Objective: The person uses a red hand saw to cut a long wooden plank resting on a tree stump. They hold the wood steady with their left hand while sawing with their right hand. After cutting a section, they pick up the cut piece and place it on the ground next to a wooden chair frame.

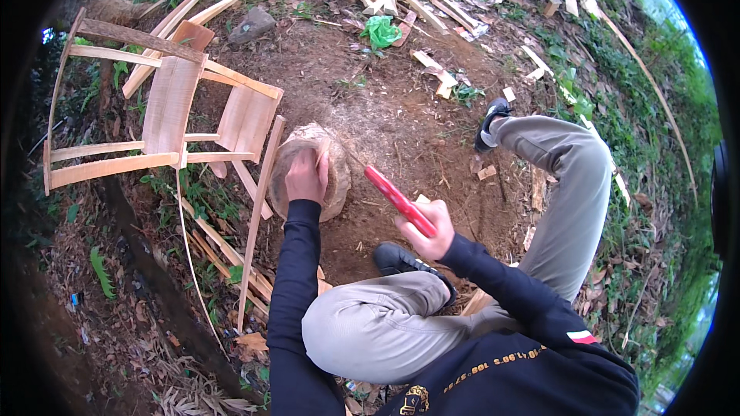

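Observation:
My right hand grips a bladed tool by its long red handle. The thin blade, seen nearly edge-on, slants up and left toward a round wooden stump; whether it is a saw or a knife I cannot tell. On top of the stump, my left hand has its fingers curled down against a small pale piece of wood, pinning it there. The hand hides most of that piece. A long wooden strip stands slanted just left of the stump.
At the left is a wooden frame with slats and broad panels. Cut wood lengths lie scattered at the back, near a green plastic bag. My legs bend around the near and right sides; plants grow along the right.

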`<state>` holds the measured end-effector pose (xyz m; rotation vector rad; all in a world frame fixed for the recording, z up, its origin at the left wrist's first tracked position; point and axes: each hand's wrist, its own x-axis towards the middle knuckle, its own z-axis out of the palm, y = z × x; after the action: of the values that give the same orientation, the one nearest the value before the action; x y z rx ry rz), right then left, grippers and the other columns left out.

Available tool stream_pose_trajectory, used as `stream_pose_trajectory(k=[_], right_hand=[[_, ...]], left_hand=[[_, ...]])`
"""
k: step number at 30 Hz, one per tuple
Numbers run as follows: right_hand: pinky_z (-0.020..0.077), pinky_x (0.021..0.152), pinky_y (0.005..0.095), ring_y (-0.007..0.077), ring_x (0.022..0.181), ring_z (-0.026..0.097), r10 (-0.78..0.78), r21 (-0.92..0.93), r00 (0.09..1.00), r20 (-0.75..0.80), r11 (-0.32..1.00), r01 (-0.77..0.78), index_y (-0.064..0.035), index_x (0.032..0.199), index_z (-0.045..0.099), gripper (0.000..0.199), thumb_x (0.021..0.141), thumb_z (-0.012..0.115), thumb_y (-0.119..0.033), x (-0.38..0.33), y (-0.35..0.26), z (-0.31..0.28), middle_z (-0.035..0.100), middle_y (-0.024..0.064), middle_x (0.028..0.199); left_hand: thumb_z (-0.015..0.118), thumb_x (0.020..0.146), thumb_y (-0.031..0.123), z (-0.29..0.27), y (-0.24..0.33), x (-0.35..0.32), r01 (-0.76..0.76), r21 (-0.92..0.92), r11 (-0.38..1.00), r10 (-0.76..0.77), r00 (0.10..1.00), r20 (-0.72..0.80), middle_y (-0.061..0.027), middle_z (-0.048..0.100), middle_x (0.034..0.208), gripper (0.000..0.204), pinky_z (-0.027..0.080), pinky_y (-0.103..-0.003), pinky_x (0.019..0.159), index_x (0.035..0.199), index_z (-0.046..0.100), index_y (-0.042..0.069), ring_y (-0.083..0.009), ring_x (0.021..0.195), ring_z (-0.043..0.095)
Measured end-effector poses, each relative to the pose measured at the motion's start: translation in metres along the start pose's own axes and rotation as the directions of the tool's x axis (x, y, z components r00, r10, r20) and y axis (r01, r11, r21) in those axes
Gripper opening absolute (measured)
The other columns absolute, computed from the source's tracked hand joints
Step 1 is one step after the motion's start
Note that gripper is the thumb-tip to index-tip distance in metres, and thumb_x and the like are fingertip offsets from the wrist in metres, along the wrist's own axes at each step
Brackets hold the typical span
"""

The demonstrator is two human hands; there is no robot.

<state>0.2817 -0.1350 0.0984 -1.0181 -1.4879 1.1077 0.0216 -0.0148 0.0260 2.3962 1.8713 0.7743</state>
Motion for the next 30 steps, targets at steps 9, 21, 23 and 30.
stream_pose_trajectory(k=[9,21,23,30], right_hand=[[0.0435,0.050,0.0327,0.0180,0.045,0.053,0.037,-0.009,0.995,0.089,0.999,-0.036,-0.0032,0.074,0.061,0.007,0.079,0.060,-0.008,-0.021,0.033,0.000,0.051,0.0082,0.054],[0.0434,0.050,0.0315,0.0168,0.046,0.053,0.123,-0.067,0.985,0.121,0.991,-0.115,-0.0044,0.072,0.061,0.010,0.079,0.062,-0.011,-0.005,0.026,0.004,0.053,0.0075,0.054],[0.0427,0.049,0.0318,0.0173,0.046,0.053,0.090,-0.052,0.990,0.107,0.995,-0.085,-0.0044,0.071,0.060,0.011,0.079,0.063,-0.011,-0.003,0.023,0.007,0.052,0.0074,0.054],[0.0511,0.054,0.0350,0.0270,0.049,0.062,0.103,-0.214,0.991,0.083,0.973,-0.083,-0.0045,0.076,0.065,0.006,0.075,0.061,-0.008,-0.121,0.032,-0.047,0.055,0.0105,0.056]], left_hand=[[0.063,0.093,0.022,-0.004,0.004,-0.006,-0.099,0.085,0.991,0.100,0.995,-0.003,-0.0159,0.058,0.085,0.022,0.051,-0.045,0.068,0.087,0.052,0.004,-0.0365,0.080,0.062],[0.062,0.093,0.020,0.001,0.006,-0.007,-0.021,0.034,0.999,0.023,0.999,-0.049,-0.0166,0.059,0.086,0.020,0.051,-0.046,0.067,0.088,0.052,0.004,-0.0371,0.080,0.063],[0.062,0.094,0.021,0.003,0.008,-0.006,0.013,0.020,1.000,-0.012,0.998,-0.065,-0.0178,0.060,0.087,0.021,0.051,-0.047,0.066,0.088,0.053,0.003,-0.0388,0.079,0.063],[0.058,0.096,0.028,0.006,-0.010,-0.006,0.188,-0.002,0.982,-0.187,0.978,-0.096,-0.0144,0.062,0.095,0.021,0.053,-0.049,0.067,0.096,0.055,0.007,-0.0373,0.082,0.064]])
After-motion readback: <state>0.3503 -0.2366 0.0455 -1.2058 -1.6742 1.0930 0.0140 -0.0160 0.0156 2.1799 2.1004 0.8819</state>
